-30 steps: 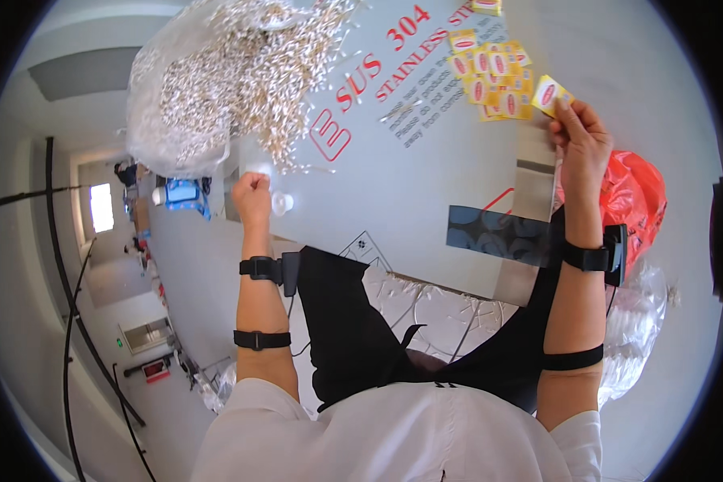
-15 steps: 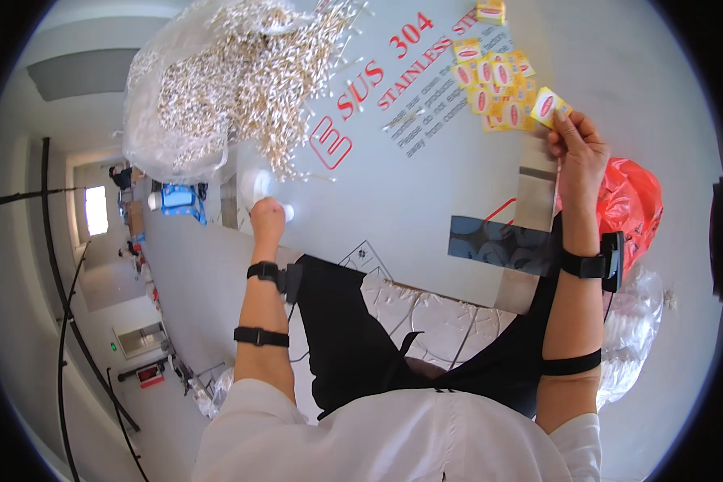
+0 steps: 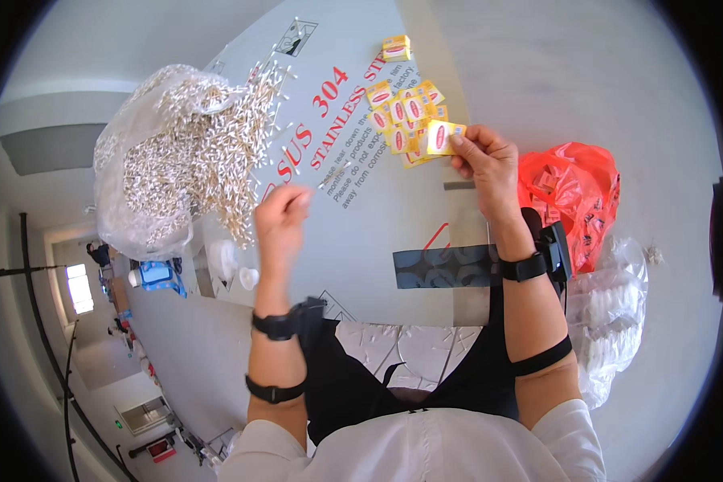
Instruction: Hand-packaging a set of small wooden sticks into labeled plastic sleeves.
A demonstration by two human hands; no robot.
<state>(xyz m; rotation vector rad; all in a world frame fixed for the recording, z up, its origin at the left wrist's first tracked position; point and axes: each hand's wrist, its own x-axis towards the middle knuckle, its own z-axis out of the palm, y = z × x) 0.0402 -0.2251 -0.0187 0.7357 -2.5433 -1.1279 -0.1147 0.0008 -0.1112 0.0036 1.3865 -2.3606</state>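
My right hand [image 3: 490, 169] pinches a small yellow-and-white printed card [image 3: 442, 137] between thumb and fingers. The card is at the near edge of a spread of similar yellow cards [image 3: 412, 108] lying on the tabletop [image 3: 353, 233]. My left hand [image 3: 283, 215] is above the table's left part, fingers curled and slightly blurred; what they hold, if anything, is hidden. Left of it spills a heap of cotton swabs [image 3: 237, 145] from a clear plastic bag [image 3: 108, 161]. Just below that heap are a white rounded container [image 3: 223, 259] and a small white round piece [image 3: 249, 279].
A small yellow stack [image 3: 395, 48] stands beyond the cards. On the right are a red plastic bag [image 3: 574, 193] with packets inside and a clear bag [image 3: 610, 321] of white items. A dark translucent strip [image 3: 442, 267] lies near the table's front edge.
My left hand has moved from beside the white containers up and inward over the table. My right hand still pinches the card at the spread. The whole view has shifted.
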